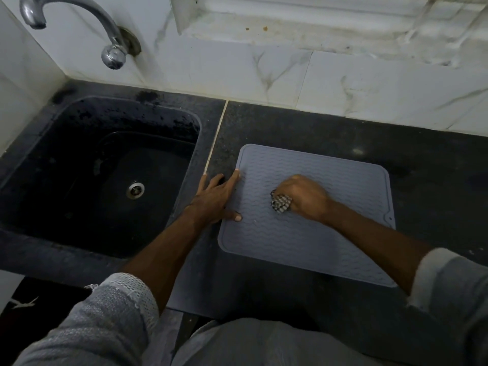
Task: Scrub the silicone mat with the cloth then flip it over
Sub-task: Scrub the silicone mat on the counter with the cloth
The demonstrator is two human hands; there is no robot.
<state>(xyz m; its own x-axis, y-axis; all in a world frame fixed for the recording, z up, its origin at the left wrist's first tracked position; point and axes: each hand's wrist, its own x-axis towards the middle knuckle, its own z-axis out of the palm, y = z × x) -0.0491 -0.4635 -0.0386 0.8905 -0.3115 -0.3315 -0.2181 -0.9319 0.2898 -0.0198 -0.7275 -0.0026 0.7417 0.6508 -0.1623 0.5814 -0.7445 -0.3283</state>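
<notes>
A grey silicone mat (330,170) with a wavy ribbed surface lies flat on the dark stone counter, right of the sink. My right hand (306,198) presses down near the mat's middle, shut on a bunched checked cloth (280,204) that sticks out from under the fingers on the left. At the mat's left edge rests my left hand (216,198), fingers spread: forefinger and thumb tips touch the mat's border, the rest of the hand lies on the counter. It holds nothing.
A deep black sink (100,175) with a metal drain (135,189) fills the left. A chrome tap (79,25) curves out of the marble-tiled wall above it. The dark counter (435,167) runs on to the right and behind the mat.
</notes>
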